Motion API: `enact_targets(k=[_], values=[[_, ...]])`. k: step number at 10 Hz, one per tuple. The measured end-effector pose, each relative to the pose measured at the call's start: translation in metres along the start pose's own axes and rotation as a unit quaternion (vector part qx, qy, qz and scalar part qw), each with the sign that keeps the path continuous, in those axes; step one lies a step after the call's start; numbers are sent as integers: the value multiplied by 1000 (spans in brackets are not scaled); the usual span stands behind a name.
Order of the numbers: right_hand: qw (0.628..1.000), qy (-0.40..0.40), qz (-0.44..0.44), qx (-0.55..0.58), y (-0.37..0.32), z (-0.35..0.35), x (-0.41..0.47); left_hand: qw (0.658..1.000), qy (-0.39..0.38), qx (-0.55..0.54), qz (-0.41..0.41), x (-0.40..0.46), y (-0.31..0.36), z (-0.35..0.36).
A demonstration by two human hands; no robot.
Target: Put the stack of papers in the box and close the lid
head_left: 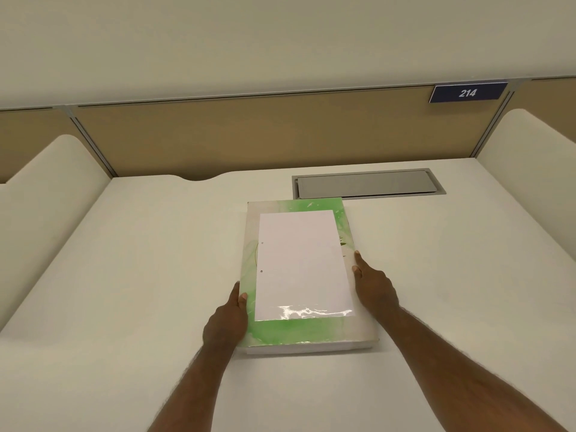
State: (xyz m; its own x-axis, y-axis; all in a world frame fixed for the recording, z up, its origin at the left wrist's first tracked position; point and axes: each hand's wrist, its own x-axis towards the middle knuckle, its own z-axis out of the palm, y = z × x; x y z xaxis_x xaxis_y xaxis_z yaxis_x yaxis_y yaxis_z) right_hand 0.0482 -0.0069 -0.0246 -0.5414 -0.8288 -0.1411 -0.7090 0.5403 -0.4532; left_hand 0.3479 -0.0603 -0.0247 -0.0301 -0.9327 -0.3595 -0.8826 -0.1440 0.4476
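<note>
A flat box [314, 333] with a green and cream lid lies shut on the white desk, its long side pointing away from me. On top of the lid rests a white stack of papers [302, 263] with two punched holes at its left edge and a shiny sleeve at its near end. My left hand [227, 319] grips the box's left edge near the front corner, thumb on the lid. My right hand [372, 283] lies against the box's right edge, fingers stretched along it.
A grey metal cable flap [367, 183] is set into the desk [140, 260] just behind the box. A tan partition with a blue "214" sign [467, 93] closes the back. Cream side dividers [46, 198] stand left and right.
</note>
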Motion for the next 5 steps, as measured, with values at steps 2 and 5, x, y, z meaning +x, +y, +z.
enact_targets(k=[2,5], values=[[1000,-18,12,-21,-2,-7,0,999,-16,31,-14,2,3,-9],[984,69,-79,-145,-29,-40,3,988,102,104,58,7,28,-40]])
